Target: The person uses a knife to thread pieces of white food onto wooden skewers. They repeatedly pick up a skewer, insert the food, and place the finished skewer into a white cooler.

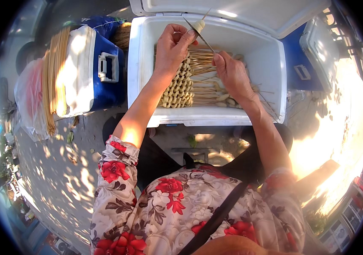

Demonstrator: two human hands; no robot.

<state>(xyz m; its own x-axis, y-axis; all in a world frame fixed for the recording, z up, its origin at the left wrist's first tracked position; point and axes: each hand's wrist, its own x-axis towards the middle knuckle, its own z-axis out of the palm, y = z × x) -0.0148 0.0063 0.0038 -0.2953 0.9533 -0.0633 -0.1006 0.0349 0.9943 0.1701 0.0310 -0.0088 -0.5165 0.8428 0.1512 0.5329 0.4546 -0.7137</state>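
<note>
Over an opened white-lined cooler box (138, 68), my left hand (173, 47) grips a pale, peeled-looking piece of food (199, 25) on a thin wooden skewer (206, 13). The skewer's point sticks out beyond the food. In my right hand (232, 71) is a knife with a narrow blade (204, 39), slanting up to the left across the near side of the piece. Below my hands, rows of spiral-cut pale pieces (178, 89) lie on skewers, their bare sticks (202, 60) pointing right. Several uncut pale oval pieces (223, 98) rest beside the sticks.
The cooler's raised lid (239, 11) stands at the far side. To the left, bundles of wooden sticks (57, 73) lie on a blue cooler (106, 92), beside a plastic bag (28, 98). Another blue cooler (304, 60) is at the right. Leaves dot the sunlit pavement (57, 178).
</note>
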